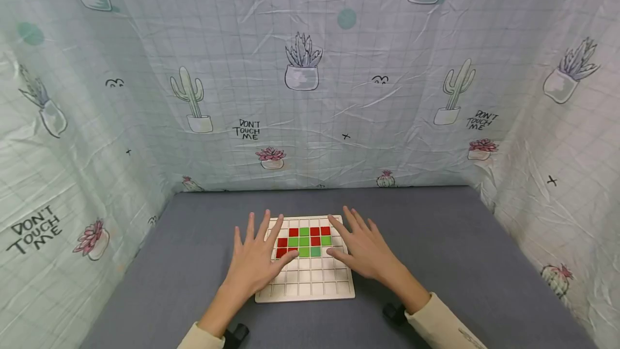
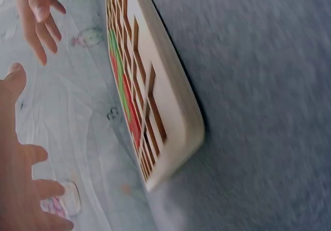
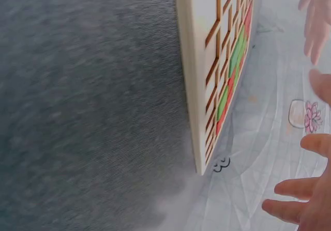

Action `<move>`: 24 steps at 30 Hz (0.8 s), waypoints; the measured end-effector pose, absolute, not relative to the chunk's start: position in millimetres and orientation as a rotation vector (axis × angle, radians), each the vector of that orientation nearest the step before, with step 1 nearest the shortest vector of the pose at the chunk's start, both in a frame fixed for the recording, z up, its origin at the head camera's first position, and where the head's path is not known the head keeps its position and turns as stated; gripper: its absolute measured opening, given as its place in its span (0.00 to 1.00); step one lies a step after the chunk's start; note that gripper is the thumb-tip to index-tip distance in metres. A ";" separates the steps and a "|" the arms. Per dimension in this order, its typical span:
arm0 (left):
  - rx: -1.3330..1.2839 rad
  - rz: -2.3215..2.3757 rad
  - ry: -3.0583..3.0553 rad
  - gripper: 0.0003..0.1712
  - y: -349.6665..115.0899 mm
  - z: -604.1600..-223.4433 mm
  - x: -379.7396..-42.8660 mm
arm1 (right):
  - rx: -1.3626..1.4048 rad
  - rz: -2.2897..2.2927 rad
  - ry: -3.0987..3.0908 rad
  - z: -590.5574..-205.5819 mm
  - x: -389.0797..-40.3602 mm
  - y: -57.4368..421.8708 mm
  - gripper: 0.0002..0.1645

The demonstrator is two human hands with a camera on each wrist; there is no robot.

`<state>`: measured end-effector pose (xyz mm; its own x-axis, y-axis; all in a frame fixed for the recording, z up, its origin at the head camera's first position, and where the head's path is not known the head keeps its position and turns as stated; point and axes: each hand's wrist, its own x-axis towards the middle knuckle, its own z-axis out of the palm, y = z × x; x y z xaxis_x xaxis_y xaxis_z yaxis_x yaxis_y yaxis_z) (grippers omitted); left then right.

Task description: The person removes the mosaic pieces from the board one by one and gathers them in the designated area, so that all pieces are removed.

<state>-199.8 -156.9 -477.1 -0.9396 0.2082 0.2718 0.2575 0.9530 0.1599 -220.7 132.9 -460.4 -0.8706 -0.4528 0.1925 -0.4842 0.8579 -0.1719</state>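
Observation:
A pale wooden grid board [image 1: 310, 288] with square cells lies flat on the grey surface. Red square tiles [image 1: 282, 242] and green square tiles [image 1: 304, 241] fill some of its cells, mostly in the far half. Over the board's left side hovers my left hand [image 1: 253, 265], fingers spread and holding nothing. Spread in the same way, my right hand [image 1: 368, 252] is over the right side, also with nothing in it. Both wrist views show a gap between the hands and the board. In the head view the hands cover parts of its left and right edges.
Dark grey cloth [image 1: 411, 220] covers the table around the board. A pale curtain [image 1: 310, 112] printed with cacti and words stands behind it and on both sides. A black wrist device [image 1: 394, 314] sits at the right cuff, and another [image 1: 237, 334] at the left.

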 end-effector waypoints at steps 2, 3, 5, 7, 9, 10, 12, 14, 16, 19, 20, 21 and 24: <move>-0.321 -0.313 -2.855 0.55 -162.6 -477.8 -201.9 | 0.747 0.328 -2.883 -459.1 -221.8 130.1 0.47; -0.308 -0.334 -2.854 0.55 -165.3 -478.5 -203.1 | 0.753 0.330 -2.881 -458.5 -222.5 128.6 0.47; -0.282 -0.384 -2.847 0.54 -170.7 -479.5 -205.5 | 0.763 0.329 -2.872 -458.2 -224.6 125.8 0.47; -0.255 -0.459 -2.831 0.53 -176.0 -480.2 -207.6 | 0.768 0.333 -2.866 -457.1 -226.9 122.6 0.45; -0.228 -0.544 -2.811 0.52 -180.5 -480.1 -209.0 | 0.774 0.337 -2.870 -456.0 -229.6 119.0 0.45; -0.216 -0.592 -2.797 0.51 -183.0 -480.0 -209.3 | 0.779 0.342 -2.872 -455.1 -230.8 116.8 0.44; -0.188 -0.692 -2.770 0.49 -187.7 -480.6 -210.2 | 0.798 0.355 -2.875 -453.1 -233.2 112.3 0.44; -0.164 -0.808 -2.734 0.46 -192.0 -482.0 -211.3 | 0.828 0.377 -2.868 -452.0 -236.3 107.4 0.43; -0.141 -0.932 -2.693 0.43 -195.7 -484.5 -212.8 | 0.854 0.402 -2.854 -451.9 -240.0 102.3 0.42; -0.117 -1.089 -2.637 0.39 -200.0 -488.9 -216.1 | 0.880 0.428 -2.838 -453.1 -245.6 95.6 0.40; -0.107 -1.129 -2.626 0.37 -201.3 -490.4 -217.3 | 0.885 0.437 -2.834 -453.2 -247.3 93.4 0.40; -0.095 -1.154 -2.619 0.37 -202.4 -492.0 -218.6 | 0.888 0.437 -2.834 -453.3 -248.8 91.5 0.39; -0.050 -1.193 -2.617 0.36 -206.5 -497.1 -223.0 | 0.904 0.448 -2.832 -452.1 -252.5 86.3 0.38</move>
